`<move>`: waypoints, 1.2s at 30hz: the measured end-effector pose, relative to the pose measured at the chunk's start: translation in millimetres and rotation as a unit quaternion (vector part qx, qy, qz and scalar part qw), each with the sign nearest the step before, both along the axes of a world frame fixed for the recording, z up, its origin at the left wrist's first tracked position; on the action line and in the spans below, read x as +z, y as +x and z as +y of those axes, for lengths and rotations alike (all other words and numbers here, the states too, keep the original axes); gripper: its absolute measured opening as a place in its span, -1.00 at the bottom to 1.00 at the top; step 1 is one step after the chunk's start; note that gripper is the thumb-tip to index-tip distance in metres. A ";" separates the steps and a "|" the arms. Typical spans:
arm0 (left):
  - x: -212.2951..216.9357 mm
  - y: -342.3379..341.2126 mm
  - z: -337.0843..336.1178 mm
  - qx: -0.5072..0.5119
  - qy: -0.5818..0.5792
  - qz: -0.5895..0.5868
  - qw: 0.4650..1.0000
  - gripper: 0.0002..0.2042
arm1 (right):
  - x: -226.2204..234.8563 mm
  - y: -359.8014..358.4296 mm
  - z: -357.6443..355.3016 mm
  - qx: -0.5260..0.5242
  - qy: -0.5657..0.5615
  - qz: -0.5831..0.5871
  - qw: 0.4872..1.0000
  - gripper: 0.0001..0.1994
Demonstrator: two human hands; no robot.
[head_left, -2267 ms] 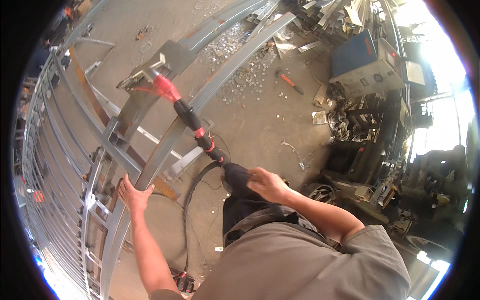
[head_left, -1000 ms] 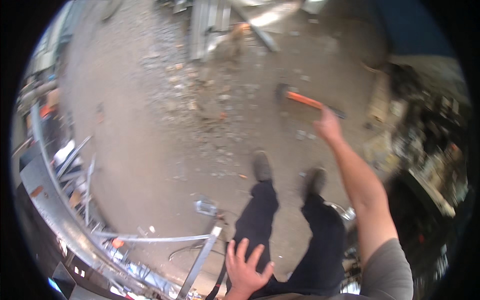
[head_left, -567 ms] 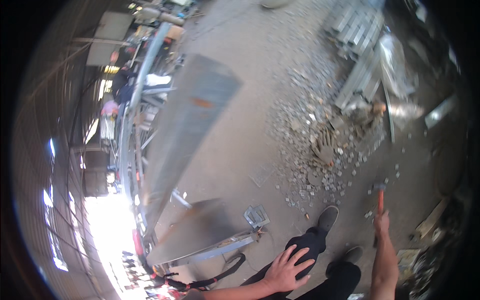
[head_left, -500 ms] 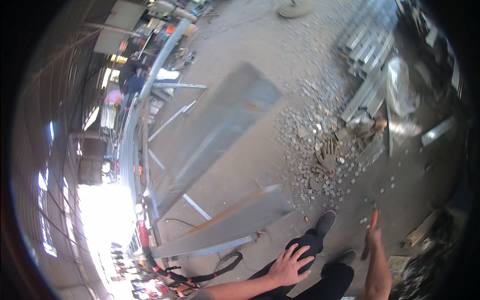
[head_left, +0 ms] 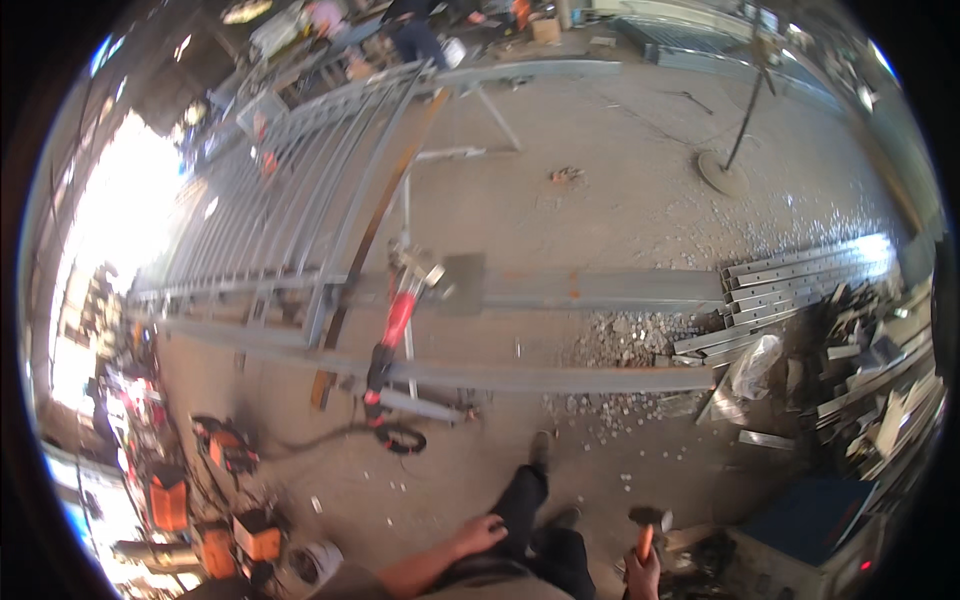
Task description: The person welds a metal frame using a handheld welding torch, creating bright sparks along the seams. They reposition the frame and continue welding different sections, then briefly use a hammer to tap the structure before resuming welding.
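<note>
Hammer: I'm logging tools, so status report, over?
Right hand gripping orange-handled hammer. Left hand by left leg. Metal beam crosses ahead.

Upper right: round-based pole stand (head_left: 720, 176). Right of frame: stacked perforated metal channels (head_left: 785, 295), with a clear plastic sheet (head_left: 757, 366) just below. Lower right: blue-topped cabinet (head_left: 812, 518). Upper centre: cardboard box (head_left: 546, 32).

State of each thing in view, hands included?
Orange-handled hammer with dark head, gripped
Bare right hand, closed round the hammer
Bare left hand, at dark trouser leg, grip unclear
Red-and-black torch, lying across grey steel beams
Perforated grey metal bars, stacked
Transparent plastic sheet, crumpled
Blue-topped boxy machine, red light lit
</note>
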State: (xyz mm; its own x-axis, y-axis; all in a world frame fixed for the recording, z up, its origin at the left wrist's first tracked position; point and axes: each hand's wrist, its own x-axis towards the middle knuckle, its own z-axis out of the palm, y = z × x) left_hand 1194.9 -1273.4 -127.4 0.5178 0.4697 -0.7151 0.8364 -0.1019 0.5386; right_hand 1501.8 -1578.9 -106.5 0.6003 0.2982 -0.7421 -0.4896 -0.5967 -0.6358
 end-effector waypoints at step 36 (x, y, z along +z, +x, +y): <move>99.8 -278.7 601.8 0.251 0.583 0.013 0.772 -0.67 | 180.5 -341.0 790.8 0.518 0.172 -0.049 0.837 -0.57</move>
State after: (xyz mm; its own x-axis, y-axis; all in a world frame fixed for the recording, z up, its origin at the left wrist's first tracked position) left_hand 916.2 -671.6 -27.6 0.0540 0.9392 0.3391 0.9373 -0.1648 0.3072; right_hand 1160.8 -788.1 74.0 -0.0586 0.8817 -0.4682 0.2413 -0.4426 -0.8637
